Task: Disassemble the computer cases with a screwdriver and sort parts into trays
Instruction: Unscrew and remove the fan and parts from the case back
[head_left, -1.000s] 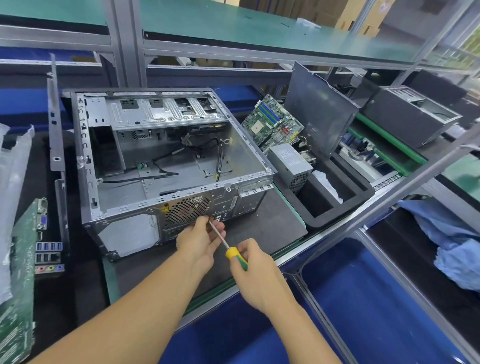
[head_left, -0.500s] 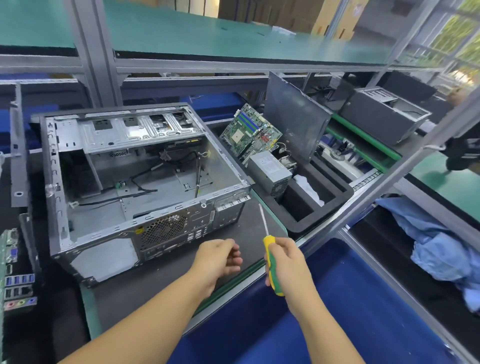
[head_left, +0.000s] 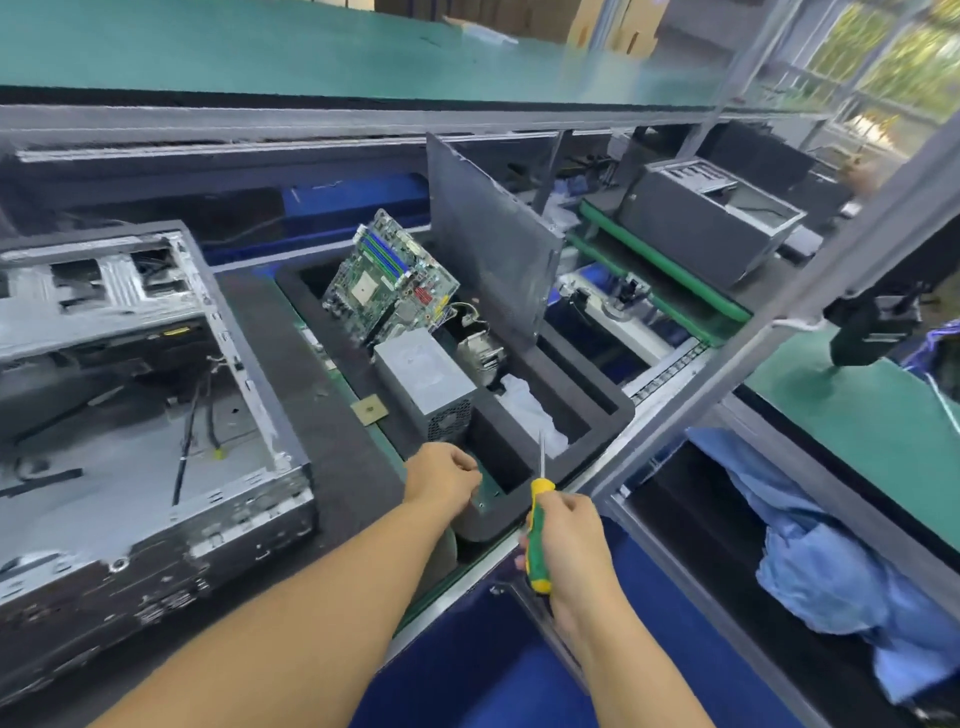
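The screwdriver (head_left: 536, 525) is gripped tight in the right hand (head_left: 569, 545), shaft pointed up, by the near corner of the tray (head_left: 615, 410). The left hand (head_left: 447, 480) is curled over that corner (whether anything's pinched can't be told). The opened case (head_left: 130, 395) is laid at the left edge of the bench (head_left: 332, 431).

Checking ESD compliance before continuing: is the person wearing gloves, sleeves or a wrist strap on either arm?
No. The left hand and right hand are bare, with no gloves, rings or watch visible. The left forearm and right forearm are uncovered to the frame edge; no sleeve, wrist strap or cable shows.
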